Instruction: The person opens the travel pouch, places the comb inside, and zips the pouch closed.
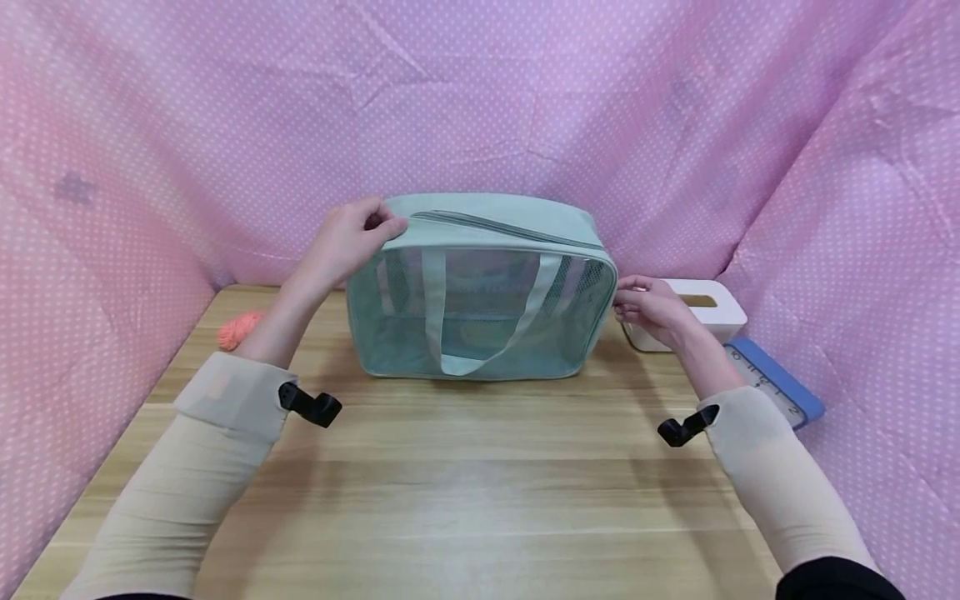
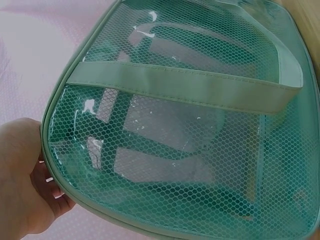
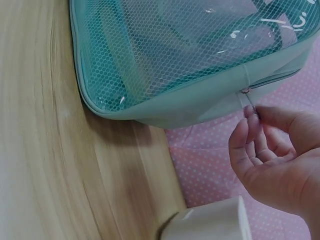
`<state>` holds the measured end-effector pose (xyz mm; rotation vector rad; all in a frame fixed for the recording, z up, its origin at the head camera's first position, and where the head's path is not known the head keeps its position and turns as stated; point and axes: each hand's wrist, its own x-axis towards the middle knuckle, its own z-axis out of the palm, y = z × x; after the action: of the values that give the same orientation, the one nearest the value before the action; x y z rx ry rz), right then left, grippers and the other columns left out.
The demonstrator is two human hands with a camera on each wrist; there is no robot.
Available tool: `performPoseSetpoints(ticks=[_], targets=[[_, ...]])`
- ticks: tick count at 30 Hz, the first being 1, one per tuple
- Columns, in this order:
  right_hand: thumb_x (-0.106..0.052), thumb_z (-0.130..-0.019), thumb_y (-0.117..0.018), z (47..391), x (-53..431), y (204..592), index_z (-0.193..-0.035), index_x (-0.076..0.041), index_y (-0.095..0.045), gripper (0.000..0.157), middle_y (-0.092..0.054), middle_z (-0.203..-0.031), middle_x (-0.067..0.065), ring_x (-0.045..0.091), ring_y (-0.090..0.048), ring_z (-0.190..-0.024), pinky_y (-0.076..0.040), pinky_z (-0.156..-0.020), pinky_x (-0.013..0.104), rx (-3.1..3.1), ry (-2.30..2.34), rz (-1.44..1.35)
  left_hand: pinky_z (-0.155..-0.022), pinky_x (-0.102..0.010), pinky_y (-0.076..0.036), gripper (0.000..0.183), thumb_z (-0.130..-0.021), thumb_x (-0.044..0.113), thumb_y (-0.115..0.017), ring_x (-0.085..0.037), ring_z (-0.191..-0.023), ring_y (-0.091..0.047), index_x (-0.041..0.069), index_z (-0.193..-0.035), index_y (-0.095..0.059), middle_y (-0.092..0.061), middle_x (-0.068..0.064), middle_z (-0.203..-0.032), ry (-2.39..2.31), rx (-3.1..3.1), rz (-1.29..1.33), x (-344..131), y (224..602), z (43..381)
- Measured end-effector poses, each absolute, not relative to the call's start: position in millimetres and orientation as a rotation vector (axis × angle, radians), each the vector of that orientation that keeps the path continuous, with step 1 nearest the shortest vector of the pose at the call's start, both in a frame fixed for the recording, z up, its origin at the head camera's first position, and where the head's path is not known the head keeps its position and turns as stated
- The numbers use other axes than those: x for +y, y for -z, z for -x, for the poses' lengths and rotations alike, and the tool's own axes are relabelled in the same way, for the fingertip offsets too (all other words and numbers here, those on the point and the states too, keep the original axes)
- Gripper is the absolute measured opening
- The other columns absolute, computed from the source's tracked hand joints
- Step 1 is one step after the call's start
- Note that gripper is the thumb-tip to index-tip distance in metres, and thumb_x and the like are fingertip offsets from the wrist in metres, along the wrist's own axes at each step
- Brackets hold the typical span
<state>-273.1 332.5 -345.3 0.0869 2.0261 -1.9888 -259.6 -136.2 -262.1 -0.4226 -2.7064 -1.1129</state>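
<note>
A pale green zip bag (image 1: pixel 401 346) with clear mesh-patterned sides stands upright on the table. Its strap handle (image 1: pixel 435 308) hangs down the front panel. At the bag's top left corner, my left hand (image 1: pixel 348 242) grips the edge, thumb on the front and fingers behind, partly hidden by the bag in the left wrist view. My right hand (image 1: pixel 652 308) is at the right end of the bag. There, in the right wrist view, thumb and fingertips pinch a small zipper pull (image 3: pixel 251 103) at the end of the zipper. The zipper line (image 1: pixel 510 230) runs across the top.
A white box with a slotted top (image 1: pixel 723 325) stands just behind and right of my right hand. Beside it leans a blue-framed numbered panel (image 1: pixel 787 383), partly behind my right forearm. An orange ball of yarn (image 1: pixel 237 331) lies by my left forearm. Pink dotted cloth (image 1: pixel 480 100) surrounds the wooden table (image 1: pixel 480 492).
</note>
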Motion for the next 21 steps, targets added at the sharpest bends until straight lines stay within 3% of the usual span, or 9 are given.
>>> performPoseSetpoints(ticks=[2,6,10,16,21], targets=[[-0.004,-0.101,-0.061,269.4,335.4,341.8,-0.104,-0.007,-0.06,0.004,-0.073,-0.081,-0.004,0.007,-0.067,-0.074,-0.059,-0.072,0.02,2.096,1.977,-0.079,-0.069,-0.036,-0.037,0.033,-0.106,0.039,-0.055,-0.023,-0.077,-0.044,0.008,-0.104,-0.064,-0.052,-0.004,-0.083,1.112,-2.701,0.44,-136.0,262.1,259.1],[-0.007,-0.101,-0.062,260.7,340.4,335.4,-0.112,-0.002,-0.055,0.014,-0.075,-0.084,-0.009,0.004,-0.069,-0.076,-0.06,-0.072,0.019,2.28,1.929,-0.056,-0.069,-0.035,-0.037,0.032,-0.108,0.036,-0.05,-0.023,-0.077,-0.045,0.007,-0.103,-0.063,-0.052,-0.005,-0.083,1.108,-2.672,0.474,-137.5,263.3,258.7],[-0.002,-0.098,-0.063,251.4,341.5,328.9,-0.108,-0.004,-0.059,0.011,-0.072,-0.084,-0.009,0.004,-0.069,-0.074,-0.059,-0.067,0.018,2.413,1.978,-0.016,-0.071,-0.033,-0.04,0.03,-0.11,0.028,-0.046,-0.023,-0.081,-0.049,0.005,-0.107,-0.065,-0.058,-0.01,-0.09,1.078,-2.641,0.505,-144.2,265.8,255.7],[-0.008,-0.097,-0.067,243.1,334.3,308.2,-0.107,-0.011,-0.064,0.01,-0.069,-0.082,-0.017,0.0,-0.067,-0.072,-0.057,-0.062,0.016,2.816,1.787,0.145,-0.078,-0.032,-0.042,0.025,-0.107,0.017,-0.053,-0.024,-0.093,-0.055,0.0,-0.117,-0.068,-0.067,-0.017,-0.106,0.998,-2.577,0.55,-163.5,263.3,240.6],[-0.011,-0.095,-0.069,231.7,320.1,288.9,-0.107,-0.007,-0.068,0.013,-0.065,-0.08,-0.024,-0.004,-0.063,-0.068,-0.051,-0.057,0.011,3.092,1.596,0.245,-0.077,-0.03,-0.044,0.017,-0.104,0.012,-0.059,-0.022,-0.09,-0.057,0.0,-0.111,-0.069,-0.067,-0.015,-0.099,0.858,-2.527,0.608,-173.7,263.9,227.3]])
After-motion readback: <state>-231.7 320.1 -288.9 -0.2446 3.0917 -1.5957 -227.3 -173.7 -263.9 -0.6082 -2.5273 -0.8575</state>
